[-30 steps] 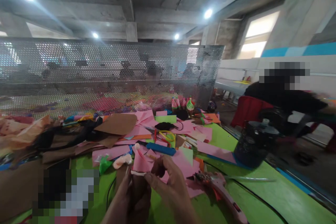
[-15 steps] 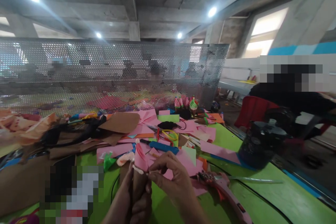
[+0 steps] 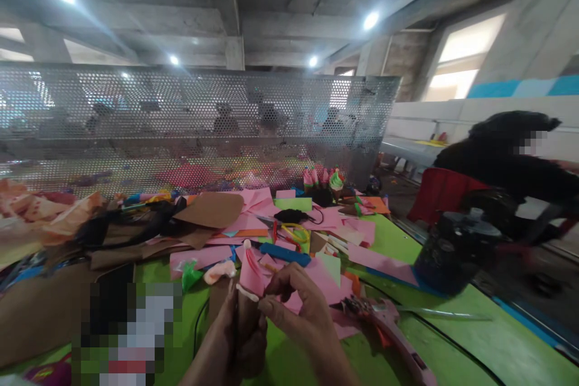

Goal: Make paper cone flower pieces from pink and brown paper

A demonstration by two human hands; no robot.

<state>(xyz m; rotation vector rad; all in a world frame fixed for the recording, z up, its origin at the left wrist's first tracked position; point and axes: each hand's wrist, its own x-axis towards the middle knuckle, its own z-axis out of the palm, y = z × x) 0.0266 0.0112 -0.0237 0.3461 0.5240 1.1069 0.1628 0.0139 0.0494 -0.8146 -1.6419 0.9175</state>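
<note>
My left hand [image 3: 235, 338] is wrapped round a brown paper cone [image 3: 246, 318] with a pink swirled top [image 3: 250, 269] and a white rim, held upright low in the middle of the view. My right hand [image 3: 296, 307] is pinched at the cone's rim on the right side, fingertips touching the white edge. Both hands are over the green table [image 3: 452, 338].
A pink glue gun [image 3: 389, 329] lies just right of my hands with its cable across the table. Pink, orange and brown paper scraps [image 3: 253, 217] and a blue tool [image 3: 284, 253] cover the middle. A dark jar [image 3: 455, 253] stands at right, with a perforated metal screen [image 3: 181, 126] behind. A person in black [image 3: 506, 163] sits far right.
The cone has been lifted slightly and stands more upright. My right hand's fingers have shifted along its rim. The view has drifted a little to the left.
</note>
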